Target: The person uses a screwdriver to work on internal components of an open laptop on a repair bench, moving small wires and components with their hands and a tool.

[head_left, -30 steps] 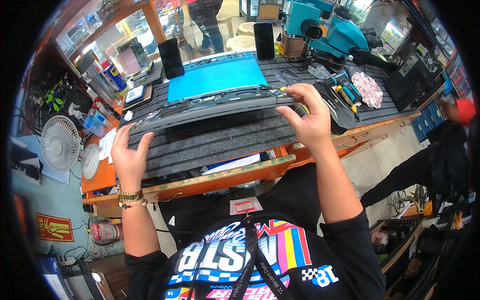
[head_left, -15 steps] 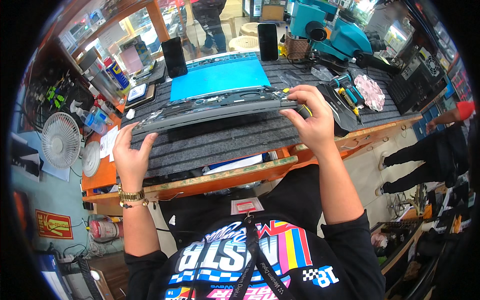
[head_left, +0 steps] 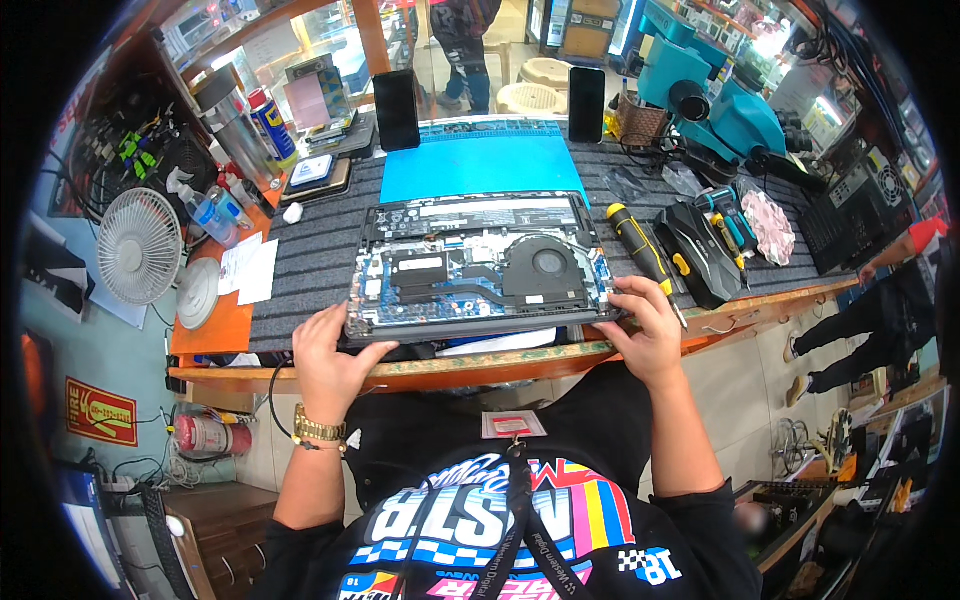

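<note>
Between my hands is a laptop base (head_left: 470, 290) with its bottom cover off, the inside facing up. Its round fan (head_left: 548, 263), blue circuit board and long battery (head_left: 475, 218) show. My left hand (head_left: 335, 350) grips the near left corner, thumb along the front edge. On the near right corner my right hand (head_left: 643, 325) has its fingers on top and its thumb at the front edge. The laptop's near edge lies close to the bench's front edge. Just right of it lies a black and yellow screwdriver (head_left: 640, 250).
Behind the laptop lies a blue mat (head_left: 480, 165), with two dark phones (head_left: 397, 110) standing upright near it. A black tool case (head_left: 697, 255), a teal power driver (head_left: 725, 215) and a teal microscope (head_left: 710, 100) occupy the right. Bottles (head_left: 270, 125) and a white fan (head_left: 140, 245) stand left.
The laptop has come down and toward me, from tilted nearly edge-on to lying with its inside in view. Both hands have moved nearer with it, still gripping its corners.
</note>
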Motion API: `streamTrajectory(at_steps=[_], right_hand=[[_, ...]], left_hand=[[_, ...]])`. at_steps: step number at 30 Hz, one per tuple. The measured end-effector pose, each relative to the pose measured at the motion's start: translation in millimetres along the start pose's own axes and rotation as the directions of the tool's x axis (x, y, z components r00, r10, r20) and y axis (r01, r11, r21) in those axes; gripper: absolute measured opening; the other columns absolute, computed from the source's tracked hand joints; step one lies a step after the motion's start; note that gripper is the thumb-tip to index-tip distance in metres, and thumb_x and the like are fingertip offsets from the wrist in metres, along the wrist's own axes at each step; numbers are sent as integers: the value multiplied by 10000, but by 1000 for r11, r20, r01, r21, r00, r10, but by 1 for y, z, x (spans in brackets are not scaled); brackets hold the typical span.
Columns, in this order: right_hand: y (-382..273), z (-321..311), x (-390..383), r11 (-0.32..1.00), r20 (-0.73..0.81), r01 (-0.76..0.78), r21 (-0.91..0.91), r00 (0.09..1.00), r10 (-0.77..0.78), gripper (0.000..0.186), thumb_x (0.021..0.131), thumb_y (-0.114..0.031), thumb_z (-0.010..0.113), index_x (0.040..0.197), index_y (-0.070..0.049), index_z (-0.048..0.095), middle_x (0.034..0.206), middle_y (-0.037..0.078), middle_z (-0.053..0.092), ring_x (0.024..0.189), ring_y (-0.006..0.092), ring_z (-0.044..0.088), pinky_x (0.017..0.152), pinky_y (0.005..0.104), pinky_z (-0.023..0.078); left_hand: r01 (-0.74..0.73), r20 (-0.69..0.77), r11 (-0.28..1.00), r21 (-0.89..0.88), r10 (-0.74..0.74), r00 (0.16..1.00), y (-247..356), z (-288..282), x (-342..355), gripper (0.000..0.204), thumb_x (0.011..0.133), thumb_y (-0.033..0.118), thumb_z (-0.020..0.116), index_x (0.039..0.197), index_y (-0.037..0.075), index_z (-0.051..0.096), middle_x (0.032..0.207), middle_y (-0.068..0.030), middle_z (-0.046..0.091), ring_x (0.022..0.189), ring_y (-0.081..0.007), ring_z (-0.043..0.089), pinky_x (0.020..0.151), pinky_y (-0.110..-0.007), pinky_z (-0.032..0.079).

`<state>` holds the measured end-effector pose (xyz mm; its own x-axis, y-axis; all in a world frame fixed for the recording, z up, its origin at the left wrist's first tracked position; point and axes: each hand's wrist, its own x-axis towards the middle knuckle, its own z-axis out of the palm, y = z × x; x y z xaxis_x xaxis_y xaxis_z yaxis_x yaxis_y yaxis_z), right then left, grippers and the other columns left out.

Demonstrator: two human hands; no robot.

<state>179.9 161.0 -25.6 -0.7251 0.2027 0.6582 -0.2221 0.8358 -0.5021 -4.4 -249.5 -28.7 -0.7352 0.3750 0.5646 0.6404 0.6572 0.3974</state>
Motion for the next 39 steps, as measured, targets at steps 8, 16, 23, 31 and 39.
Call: streamTrajectory(at_steps=[8,16,23,31,39], right_hand=[[2,5,0,998,30,-47,-50,998,49,358,774,-17,946,1078,6,758,1237,160,754,1143,333,747,953,397,612],[-12,15,-3,995,15,-6,-103,1000,7,335,822,-20,915,1115,43,764,1224,167,745,1132,349,769,824,381,655],[-20,17,-4,995,8,2,-104,1000,-1,355,817,-36,920,1130,44,772,1228,171,742,1131,353,760,812,371,664],[-18,32,-11,992,-83,-76,-104,994,67,336,828,-80,875,1135,11,773,1206,156,737,1169,382,727,952,453,609],[-18,35,-14,988,-108,-69,-136,993,55,366,832,-77,856,1178,5,772,1210,158,732,1186,379,723,970,456,601]], left_hand=[[-32,-5,996,78,33,999,-1,10,-1,786,688,482,1009,1249,-19,781,1331,-168,755,1330,-363,641,1151,-506,415],[44,71,999,18,-45,997,1,4,5,739,728,439,986,1262,-26,776,1418,-167,705,1356,-350,603,1164,-514,388],[9,49,1000,20,-10,999,-2,7,4,802,756,407,960,1381,-27,705,1412,-168,703,1360,-346,606,1167,-515,379],[-35,63,998,50,32,997,8,4,7,881,781,428,944,1482,-8,636,1403,-165,705,1365,-332,606,1188,-515,356],[-38,61,997,64,34,998,10,5,8,852,788,413,932,1468,-15,651,1380,-184,710,1355,-351,610,1200,-513,360]])
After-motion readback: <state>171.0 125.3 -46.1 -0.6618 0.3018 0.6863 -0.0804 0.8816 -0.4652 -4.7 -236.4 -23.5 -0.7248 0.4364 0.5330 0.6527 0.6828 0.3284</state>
